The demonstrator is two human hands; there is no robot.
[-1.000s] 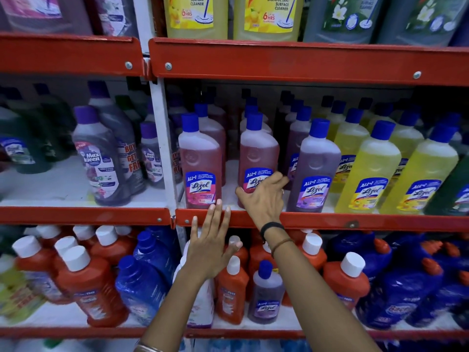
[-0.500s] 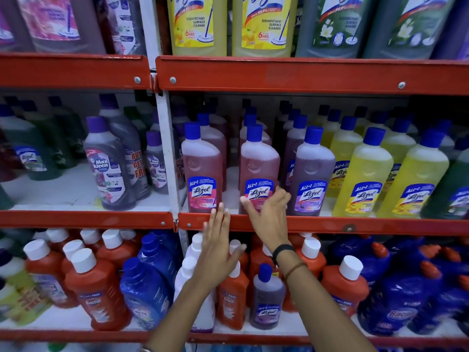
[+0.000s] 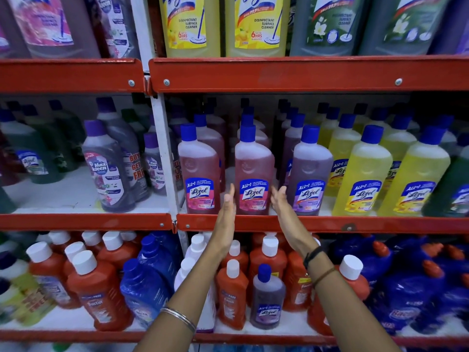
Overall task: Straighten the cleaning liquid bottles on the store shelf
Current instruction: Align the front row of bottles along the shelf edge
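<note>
- The pink Lizol bottle [image 3: 253, 171] stood upright at the front edge of the middle shelf [image 3: 317, 223], its label turned to the camera, filled with pink liquid almost up to the neck under a blue cap.
- The left hand [image 3: 227, 208] was at the bottle's left side and the right hand [image 3: 279, 200] at its right side, both palms turned inward to it.
- The fingers of both hands were stretched out and open, gripping nothing; I could not tell whether they touched the bottle.
- A second pink bottle [image 3: 199, 171] stood just beside it on the left, with the same pink liquid and blue cap.
- A purple bottle [image 3: 311, 171] stood near on the right, holding lilac liquid.
- Further right, yellow bottles [image 3: 363, 174] with yellow liquid stood in rows going to the back of the shelf.
- Left of the white upright post [image 3: 165, 153], grey-purple Max Kleen bottles [image 3: 109, 171] stood in the neighbouring bay.
- On the lower shelf [image 3: 253, 339], orange bottles [image 3: 99, 290] with white caps, dark blue bottles [image 3: 144, 290] and one small purple bottle [image 3: 266, 301] stood mixed together.
- The top shelf [image 3: 304, 73] carried large yellow cans [image 3: 193, 24].
</note>
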